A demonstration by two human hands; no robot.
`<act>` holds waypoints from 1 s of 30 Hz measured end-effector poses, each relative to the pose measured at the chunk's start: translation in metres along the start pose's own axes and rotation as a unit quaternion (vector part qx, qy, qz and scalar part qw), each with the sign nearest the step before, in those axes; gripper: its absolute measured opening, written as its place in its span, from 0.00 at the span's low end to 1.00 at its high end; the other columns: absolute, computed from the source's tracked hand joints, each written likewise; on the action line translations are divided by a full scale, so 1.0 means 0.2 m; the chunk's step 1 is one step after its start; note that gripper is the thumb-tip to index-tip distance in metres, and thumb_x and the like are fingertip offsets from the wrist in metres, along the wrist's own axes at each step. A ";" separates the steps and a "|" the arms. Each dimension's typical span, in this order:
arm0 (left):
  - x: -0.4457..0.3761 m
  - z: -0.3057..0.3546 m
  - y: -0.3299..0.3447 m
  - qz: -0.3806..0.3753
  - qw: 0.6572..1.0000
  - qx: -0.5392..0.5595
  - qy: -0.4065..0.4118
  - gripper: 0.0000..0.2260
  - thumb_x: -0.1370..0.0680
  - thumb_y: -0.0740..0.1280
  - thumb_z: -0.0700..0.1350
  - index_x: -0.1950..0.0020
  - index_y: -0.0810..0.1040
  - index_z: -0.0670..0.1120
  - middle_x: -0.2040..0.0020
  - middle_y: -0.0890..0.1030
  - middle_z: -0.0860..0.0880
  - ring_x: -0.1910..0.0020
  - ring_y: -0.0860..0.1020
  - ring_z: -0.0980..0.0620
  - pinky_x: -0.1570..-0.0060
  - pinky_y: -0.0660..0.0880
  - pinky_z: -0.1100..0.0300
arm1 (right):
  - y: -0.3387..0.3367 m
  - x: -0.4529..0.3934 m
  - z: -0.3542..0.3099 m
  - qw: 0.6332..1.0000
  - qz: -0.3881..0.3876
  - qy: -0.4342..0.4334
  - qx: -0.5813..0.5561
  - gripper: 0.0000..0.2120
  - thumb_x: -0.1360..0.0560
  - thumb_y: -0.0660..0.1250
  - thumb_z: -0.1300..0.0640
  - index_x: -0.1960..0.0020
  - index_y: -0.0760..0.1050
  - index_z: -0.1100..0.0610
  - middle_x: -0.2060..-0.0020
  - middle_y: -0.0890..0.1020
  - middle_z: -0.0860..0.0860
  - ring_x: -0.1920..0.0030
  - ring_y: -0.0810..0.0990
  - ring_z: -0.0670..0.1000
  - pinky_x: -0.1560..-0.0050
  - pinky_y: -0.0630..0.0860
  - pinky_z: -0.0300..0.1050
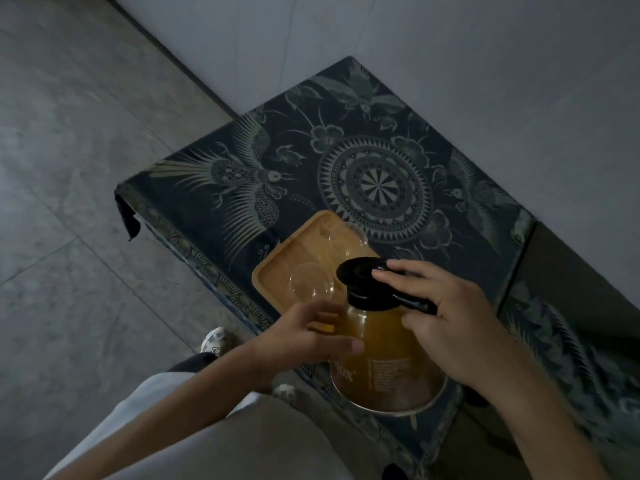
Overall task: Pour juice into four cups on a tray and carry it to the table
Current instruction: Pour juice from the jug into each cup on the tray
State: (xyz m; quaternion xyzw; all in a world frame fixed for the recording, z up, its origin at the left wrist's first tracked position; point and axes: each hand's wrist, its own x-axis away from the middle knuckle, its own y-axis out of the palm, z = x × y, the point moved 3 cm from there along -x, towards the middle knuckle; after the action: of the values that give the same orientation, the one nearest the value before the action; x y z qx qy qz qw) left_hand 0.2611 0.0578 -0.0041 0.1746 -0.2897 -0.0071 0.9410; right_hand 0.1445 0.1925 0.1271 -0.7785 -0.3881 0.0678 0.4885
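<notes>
A glass jug [384,355] of amber juice with a black lid [360,271] stands upright near the table's front edge. My right hand [450,327] is wrapped around its black handle, fingertips reaching over the lid. My left hand [308,337] rests against the jug's left side, fingers spread. Just behind the jug lies a wooden tray [277,268] with clear cups on it: one [310,284] near the jug, another [348,237] at the tray's far end. The jug and my hands hide the tray's near part.
The table is covered by a dark cloth [374,168] printed with birds and a round medallion. A pale wall [450,46] runs behind it. Grey tiled floor [69,168] spreads to the left. My shoe [213,339] shows below the table edge.
</notes>
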 end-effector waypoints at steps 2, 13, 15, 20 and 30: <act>0.00 -0.02 -0.05 -0.008 1.000 0.002 -0.020 0.36 0.36 0.81 0.55 0.30 0.75 0.55 0.34 0.79 0.51 0.37 0.81 0.51 0.44 0.83 0.58 | 0.04 -0.02 -0.02 1.000 -0.011 0.017 0.005 0.34 0.28 0.66 0.72 0.34 0.79 0.38 0.32 0.73 0.33 0.33 0.65 0.31 0.41 0.60 0.18; -0.03 -0.14 -0.22 -0.058 0.995 0.000 -0.086 0.32 0.35 0.80 0.55 0.32 0.79 0.52 0.37 0.83 0.50 0.38 0.84 0.48 0.35 0.82 0.46 | 0.25 -0.11 -0.05 0.991 -0.062 0.122 -0.017 0.33 0.27 0.64 0.71 0.34 0.78 0.37 0.35 0.72 0.31 0.33 0.67 0.36 0.39 0.64 0.29; -0.05 -0.16 -0.25 -0.064 0.993 -0.003 -0.096 0.32 0.36 0.81 0.57 0.34 0.80 0.54 0.35 0.82 0.51 0.37 0.84 0.49 0.34 0.82 0.45 | 0.27 -0.12 -0.05 0.988 -0.063 0.138 -0.023 0.33 0.28 0.64 0.71 0.34 0.78 0.37 0.35 0.72 0.31 0.33 0.68 0.38 0.35 0.66 0.33; -0.08 -0.21 -0.30 -0.086 0.989 0.007 -0.119 0.26 0.33 0.81 0.54 0.36 0.83 0.54 0.39 0.85 0.52 0.40 0.85 0.51 0.36 0.83 0.47 | 0.33 -0.15 -0.05 0.982 -0.081 0.171 -0.022 0.33 0.28 0.64 0.70 0.33 0.78 0.37 0.34 0.72 0.32 0.32 0.69 0.40 0.29 0.68 0.43; -0.11 -0.26 -0.36 -0.122 0.980 0.022 -0.155 0.30 0.31 0.80 0.55 0.31 0.80 0.49 0.37 0.87 0.49 0.37 0.85 0.48 0.31 0.79 0.43 | 0.39 -0.23 -0.06 0.974 -0.114 0.195 -0.014 0.32 0.26 0.62 0.69 0.32 0.77 0.40 0.31 0.73 0.36 0.33 0.72 0.42 0.32 0.71 0.46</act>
State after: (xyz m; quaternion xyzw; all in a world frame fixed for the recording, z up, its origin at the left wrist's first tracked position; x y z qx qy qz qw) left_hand 0.2766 0.0085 -0.0800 0.2265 -0.4088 -0.1428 0.8725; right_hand 0.1596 0.1358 0.0573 -0.7343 -0.3725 -0.1463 0.5484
